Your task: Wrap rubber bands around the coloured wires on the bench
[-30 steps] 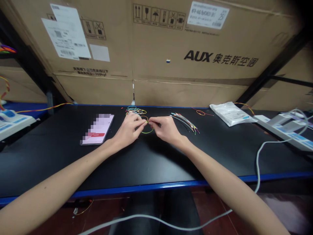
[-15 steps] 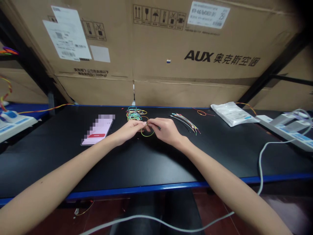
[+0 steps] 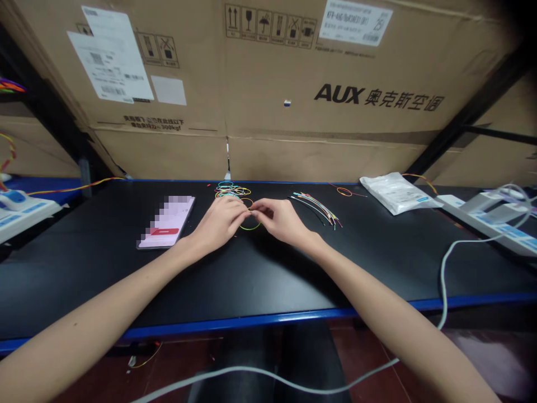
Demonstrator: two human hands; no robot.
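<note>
- Wire, yellow-green and bent into a loop, sits between the two hands, nearer the back edge of the desk than the front; whether the loop touches the desk, I cannot tell.
- Left hand: thumb and fingers narrowed to a pinch on the wire, its back turned up.
- Right hand: also pinching the wire between thumb and fingers, its tips right by those of the left hand.
- Coils, in several colours, are heaped close to the back edge, just beyond the left hand, which partly covers them.
- Bundle of loose, slightly curved wires lies just right of the right hand.
- Phone, screen lit, lies left of the left hand, towards the desk's left edge.
- Red loop lies near the back edge, between bundle and bag.
- Bag, white, rests near the back right corner.
- Carton stands behind the back edge.
</note>
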